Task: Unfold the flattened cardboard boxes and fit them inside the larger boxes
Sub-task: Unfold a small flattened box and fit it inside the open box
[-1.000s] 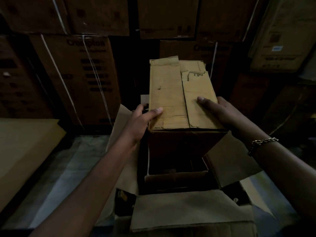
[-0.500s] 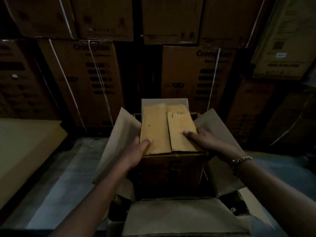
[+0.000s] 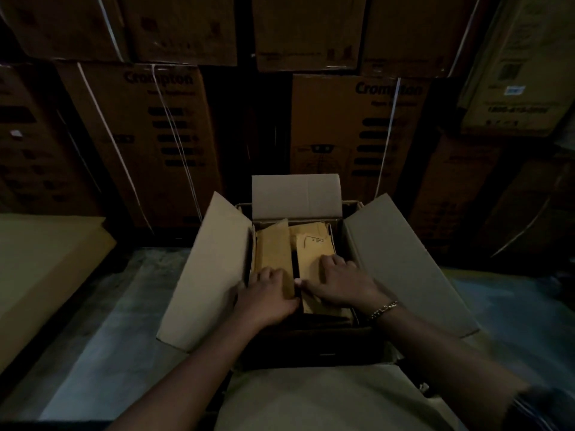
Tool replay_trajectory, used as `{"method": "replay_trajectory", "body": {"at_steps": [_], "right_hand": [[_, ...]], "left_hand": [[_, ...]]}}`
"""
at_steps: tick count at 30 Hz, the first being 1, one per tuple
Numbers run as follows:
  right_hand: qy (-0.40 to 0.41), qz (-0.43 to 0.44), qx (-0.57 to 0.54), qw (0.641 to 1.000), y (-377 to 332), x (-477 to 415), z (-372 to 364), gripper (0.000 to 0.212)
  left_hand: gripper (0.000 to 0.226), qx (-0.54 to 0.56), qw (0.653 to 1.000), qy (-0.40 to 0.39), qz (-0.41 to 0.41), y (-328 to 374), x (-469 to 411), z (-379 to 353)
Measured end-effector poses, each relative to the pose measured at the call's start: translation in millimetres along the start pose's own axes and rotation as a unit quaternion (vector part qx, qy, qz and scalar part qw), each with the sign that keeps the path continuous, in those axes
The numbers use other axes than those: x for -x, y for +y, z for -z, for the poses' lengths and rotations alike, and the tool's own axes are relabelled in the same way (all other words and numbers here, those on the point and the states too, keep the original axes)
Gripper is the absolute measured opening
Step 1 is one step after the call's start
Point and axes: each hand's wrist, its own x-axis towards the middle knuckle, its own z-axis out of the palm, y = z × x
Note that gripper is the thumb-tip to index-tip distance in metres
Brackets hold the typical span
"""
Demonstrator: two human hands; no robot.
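The larger box stands on the floor with its four flaps folded outward, so the inside is easy to see. The smaller box sits deep inside the larger box, upright, and its top lies below the rim of the larger box. It fills most of the opening.

Both hands reach down into the larger box from its near side. The left hand lies on the left top flap of the smaller box, with the fingers laid over the cardboard and not closed around anything. The right hand lies on the right top flap, its fingers spread and flat, the thumb pointing toward the dark gap between the two flaps. Neither hand grips; both only press on the cardboard. A chain bracelet is on the right wrist.

To the left of the larger box lies a flat cardboard sheet. Behind the larger box rises a wall of printed cartons, stacked in rows and tied with pale straps. The light is dim, and the small print on the cartons is not readable.
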Motion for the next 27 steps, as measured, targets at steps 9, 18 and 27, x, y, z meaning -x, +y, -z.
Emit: {"method": "replay_trajectory", "body": {"at_steps": [9, 18, 27], "right_hand": [[0.045, -0.024, -0.074, 0.996, 27, -16, 32, 0.061], [0.025, -0.078, -0.033, 0.996, 51, -8, 24, 0.052], [0.013, 0.044, 0.283, 0.958, 57, 16, 7, 0.047]], "left_hand": [[0.069, 0.141, 0.985, 0.069, 0.067, -29, -5, 28], [0.078, 0.095, 0.987, 0.103, 0.078, -54, 5, 3], [0.066, -0.209, 0.975, 0.069, 0.002, -49, 13, 0]]}}
